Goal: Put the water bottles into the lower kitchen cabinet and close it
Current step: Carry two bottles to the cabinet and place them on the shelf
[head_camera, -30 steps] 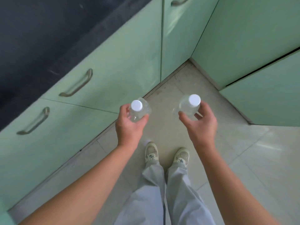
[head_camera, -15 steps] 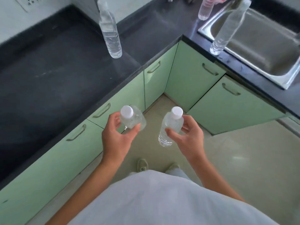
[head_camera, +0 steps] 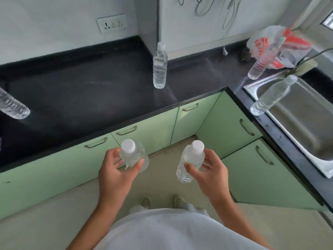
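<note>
Two hands, left (head_camera: pixel 115 175) and right (head_camera: pixel 210 173), each clasp a bottle in their fingers at centre frame; another bottle (head_camera: pixel 13 105) is cut off at the left edge.

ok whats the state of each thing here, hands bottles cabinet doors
left hand: holding a capped bottle
right hand: holding a capped bottle
cabinet doors: all shut
counter bottle: upright, capped
bottle by the sink: upright, capped
sink: empty

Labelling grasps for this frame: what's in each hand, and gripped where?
Left hand holds a water bottle around its upper body, below the cap. Right hand holds another bottle around its mid-body.
</note>
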`<state>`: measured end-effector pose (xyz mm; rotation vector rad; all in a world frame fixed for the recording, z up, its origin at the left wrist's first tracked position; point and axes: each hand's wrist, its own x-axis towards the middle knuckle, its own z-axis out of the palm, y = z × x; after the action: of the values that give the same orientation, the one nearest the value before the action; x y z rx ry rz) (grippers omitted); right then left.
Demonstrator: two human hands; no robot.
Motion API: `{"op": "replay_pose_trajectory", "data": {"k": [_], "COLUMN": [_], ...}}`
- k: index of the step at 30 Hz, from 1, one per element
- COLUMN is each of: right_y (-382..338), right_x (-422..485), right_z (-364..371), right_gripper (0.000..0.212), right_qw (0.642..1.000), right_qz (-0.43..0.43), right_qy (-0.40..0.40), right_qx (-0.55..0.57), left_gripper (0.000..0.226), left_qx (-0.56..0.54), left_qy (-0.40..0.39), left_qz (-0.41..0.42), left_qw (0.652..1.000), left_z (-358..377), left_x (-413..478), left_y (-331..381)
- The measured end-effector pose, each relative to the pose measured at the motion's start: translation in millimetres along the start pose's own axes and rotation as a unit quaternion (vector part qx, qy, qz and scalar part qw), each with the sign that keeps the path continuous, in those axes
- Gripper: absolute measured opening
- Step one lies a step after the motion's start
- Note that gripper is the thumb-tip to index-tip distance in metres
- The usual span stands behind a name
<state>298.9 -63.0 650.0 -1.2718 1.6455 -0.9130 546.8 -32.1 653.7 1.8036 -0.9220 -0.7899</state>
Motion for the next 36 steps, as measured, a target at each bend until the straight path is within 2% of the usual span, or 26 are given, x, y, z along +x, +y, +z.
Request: {"op": "replay_pose_trajectory", "data": {"k": [5, 7, 9, 14, 20, 24, 29, 32, 36], "right_y": [9, 11, 8, -11, -39, -48, -39, -35, -43], "right_x": [21, 23, 18, -13, -96, -179, -276, -317, -346], "right_z": [-11, -6, 3, 40, 105, 144, 178, 192, 211], "right_gripper": [0.045, 0.046, 0.048, 0.045, 0.047, 0.046, 0.045, 0.043, 0.041], "right_qw": [0.988, 0.976, 0.961, 0.907, 0.803, 0.740, 0.701, 0.694, 0.699], "right_qz": [-0.033, -0.055, -0.079, -0.144, -0.239, -0.265, -0.258, -0.243, -0.236], "right_qy": [-0.139, -0.198, -0.251, -0.379, -0.527, -0.602, -0.654, -0.668, -0.667], "right_qx": [-0.053, -0.070, -0.083, -0.115, -0.145, -0.141, -0.122, -0.114, -0.105], "left_gripper": [0.068, 0.078, 0.075, 0.052, 0.049, 0.049, 0.047, 0.046, 0.048], "left_qx": [-0.010, -0.023, -0.040, -0.080, -0.108, -0.102, -0.112, -0.110, -0.116], "left_qy": [0.132, 0.193, 0.252, 0.405, 0.560, 0.618, 0.666, 0.672, 0.668], "left_qz": [-0.089, -0.122, -0.149, -0.209, -0.245, -0.274, -0.296, -0.304, -0.296], "left_qw": [0.987, 0.973, 0.955, 0.887, 0.784, 0.730, 0.675, 0.667, 0.673], "left_z": [1, -2, -9, -36, -78, -110, -151, -176, -210], "left_x": [-49, -78, -107, -185, -289, -360, -436, -464, -476], "left_y": [-13, -20, -24, -32, -44, -60, -89, -105, -117]}}
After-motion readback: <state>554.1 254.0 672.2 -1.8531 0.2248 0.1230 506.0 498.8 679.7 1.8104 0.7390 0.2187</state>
